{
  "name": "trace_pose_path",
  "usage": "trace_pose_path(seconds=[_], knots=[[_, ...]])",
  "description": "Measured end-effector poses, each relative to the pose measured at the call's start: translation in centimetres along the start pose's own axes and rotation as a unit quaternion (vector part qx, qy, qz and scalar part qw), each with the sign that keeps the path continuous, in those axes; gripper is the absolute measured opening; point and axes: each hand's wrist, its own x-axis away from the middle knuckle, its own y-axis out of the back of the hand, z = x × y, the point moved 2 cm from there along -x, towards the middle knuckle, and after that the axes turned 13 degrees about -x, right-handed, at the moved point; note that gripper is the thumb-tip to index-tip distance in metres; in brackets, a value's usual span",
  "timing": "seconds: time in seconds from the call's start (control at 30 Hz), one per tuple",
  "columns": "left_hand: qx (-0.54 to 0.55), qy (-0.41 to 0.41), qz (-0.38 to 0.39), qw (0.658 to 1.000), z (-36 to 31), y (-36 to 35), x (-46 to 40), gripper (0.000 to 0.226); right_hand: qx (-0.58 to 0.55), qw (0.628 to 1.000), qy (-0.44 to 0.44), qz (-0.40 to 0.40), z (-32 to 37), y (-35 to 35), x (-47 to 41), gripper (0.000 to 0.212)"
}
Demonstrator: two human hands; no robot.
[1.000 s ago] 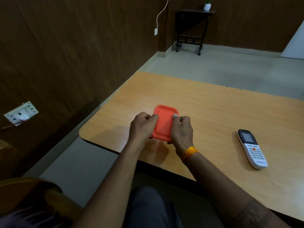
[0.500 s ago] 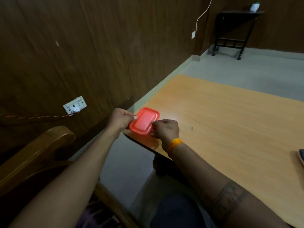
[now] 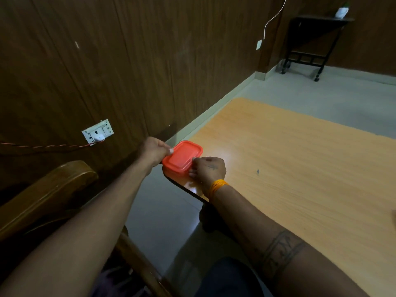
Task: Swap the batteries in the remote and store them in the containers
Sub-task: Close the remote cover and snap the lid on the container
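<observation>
A small orange-red container with its lid on (image 3: 182, 157) sits at the near left corner of the wooden table (image 3: 300, 168). My left hand (image 3: 153, 150) grips its left edge, thumb on the lid. On the right side my right hand (image 3: 209, 170) holds it, fingers on the lid's rim. Neither the remote nor any batteries are in view.
A dark wood-panelled wall with a white socket and plug (image 3: 97, 132) runs along the left. A wooden chair arm (image 3: 47, 194) is at the lower left. A black side table (image 3: 310, 39) stands in the far corner on the grey floor.
Both hands carried the container from the middle of the near table edge to the table's left corner. The view swung left, and the remote went out of sight on the right.
</observation>
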Motion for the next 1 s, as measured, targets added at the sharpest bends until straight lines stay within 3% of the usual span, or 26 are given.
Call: trace_pose_path(seconds=[0.07, 0.23, 0.43, 0.6, 0.7, 0.83, 1.0], knots=[[0.001, -0.006, -0.007, 1.0, -0.1, 0.2, 0.1, 0.019, 0.003, 1.0, 0.02, -0.006, 0.1, 0.3, 0.3, 0.028], [0.023, -0.029, -0.04, 0.999, -0.7, 0.6, 1.9, 0.057, -0.056, 0.995, 0.083, -0.012, 2.0, 2.4, 1.7, 0.018], [0.116, -0.117, -0.081, 0.983, -5.2, 0.4, 8.4, 0.053, -0.107, 0.985, 0.138, 0.013, 5.7, 7.3, 4.3, 0.022], [0.238, -0.165, -0.004, 0.957, -11.1, -3.1, 14.9, 0.023, -0.125, 0.978, 0.166, 0.007, 8.3, 14.4, 7.1, 0.026], [0.285, -0.179, 0.039, 0.941, -14.7, -6.2, 18.6, 0.038, -0.126, 0.974, 0.188, -0.021, 9.4, 20.0, 8.6, 0.027], [0.302, -0.192, 0.107, 0.928, -19.1, -11.3, 23.2, 0.023, -0.101, 0.969, 0.208, -0.085, 10.2, 27.8, 10.4, 0.024], [0.295, -0.19, 0.193, 0.916, -23.3, -18.8, 29.3, 0.019, -0.069, 0.959, 0.21, -0.176, 10.3, 37.6, 11.7, 0.017]])
